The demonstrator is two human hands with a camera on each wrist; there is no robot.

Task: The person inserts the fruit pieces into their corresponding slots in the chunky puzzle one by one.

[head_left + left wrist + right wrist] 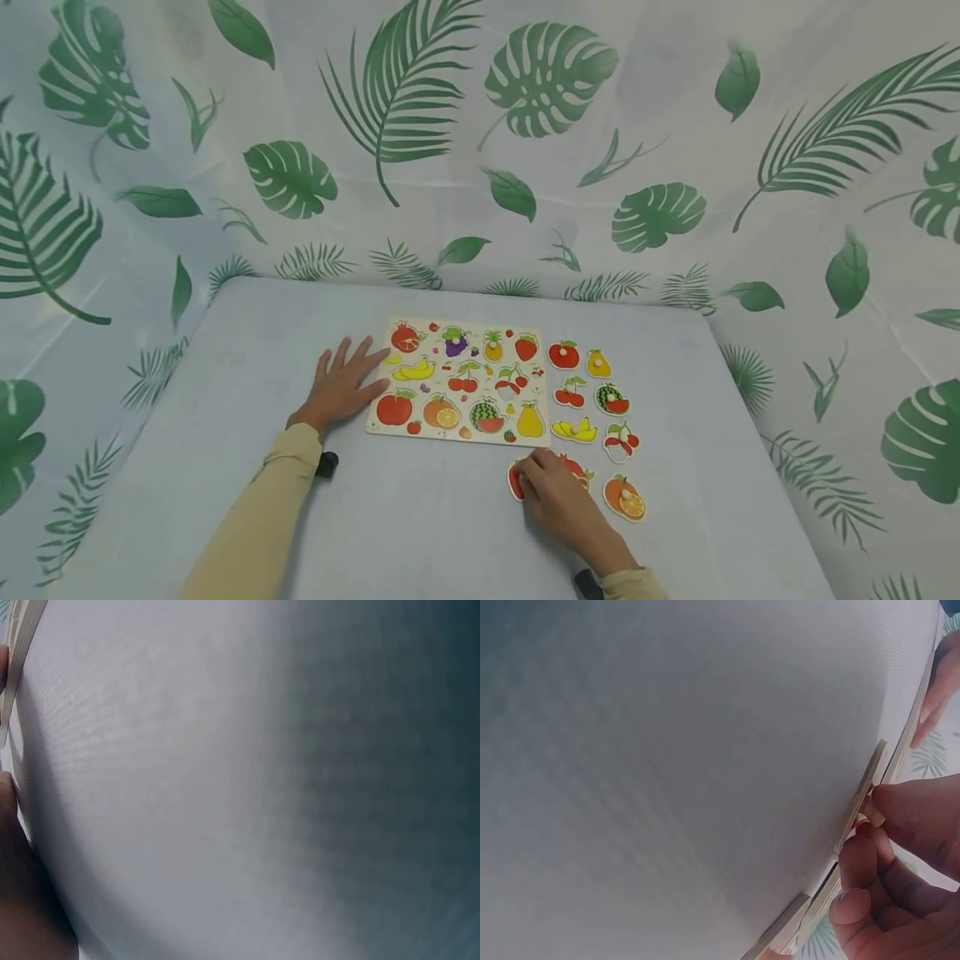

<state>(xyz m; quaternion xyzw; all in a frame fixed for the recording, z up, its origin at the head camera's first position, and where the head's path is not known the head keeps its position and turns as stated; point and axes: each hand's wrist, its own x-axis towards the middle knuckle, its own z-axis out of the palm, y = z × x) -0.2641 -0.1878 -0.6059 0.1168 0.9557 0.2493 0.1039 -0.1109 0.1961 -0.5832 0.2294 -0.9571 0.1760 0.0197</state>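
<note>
In the head view my left hand (341,387) lies with spread fingers at the left edge of the fruit puzzle board (459,442), fingertips on its rim. The board shows printed fruit such as bananas, cherries and a pear. Just below its lower right corner, my right hand (558,500) holds a red fruit puzzle piece (515,481) that my fingers partly cover. In the right wrist view, thumb and fingertips pinch the small knob (871,813) on that piece, which stands tilted. Beside this hand lies a pomegranate piece (576,468), partly hidden.
Right of the board lie several knobbed pieces: an apple (564,356), a pear (598,363), cherries (568,393), a watermelon (612,400), bananas (573,430), another red fruit piece (621,442) and an orange (624,498). A white cloth covers the table (420,517); leaf-patterned fabric (450,225) stands behind.
</note>
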